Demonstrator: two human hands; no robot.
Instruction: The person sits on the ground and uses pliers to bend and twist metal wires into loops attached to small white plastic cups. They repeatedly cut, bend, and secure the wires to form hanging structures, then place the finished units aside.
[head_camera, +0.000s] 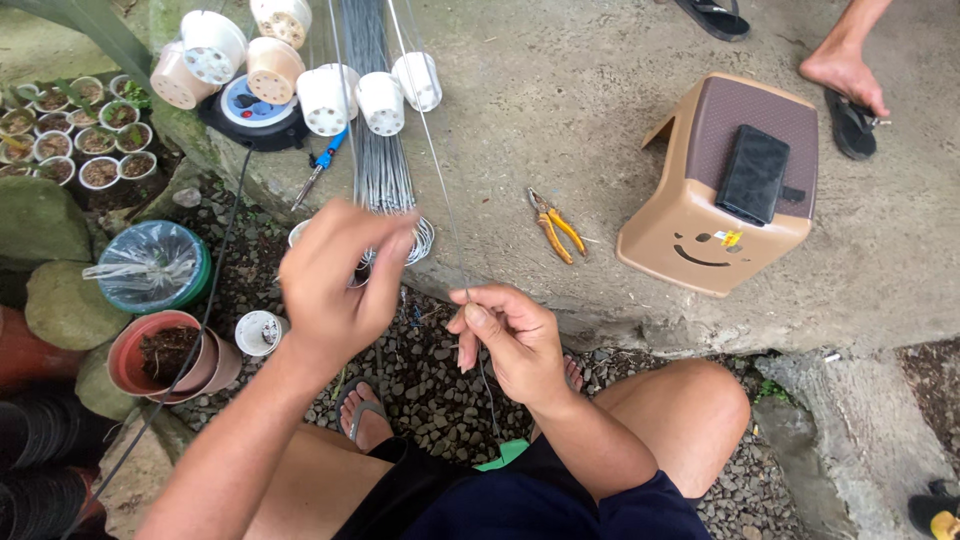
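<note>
A single thin wire (440, 190) runs from the pinched fingers (478, 318) of the right hand (510, 345) up across the concrete slab (600, 90), its far end out of view. The left hand (335, 280), blurred, closes its fingers on the looped ends of the wire bundle (380, 150) just beyond them. The springy strand could slip the pinch and whip toward the bare knees, or snag the bundle. Yellow-handled pliers (553, 225) lie past the right fingers; white net pots (330, 95) sit well beyond, a tan stool (700, 230) off to the right.
</note>
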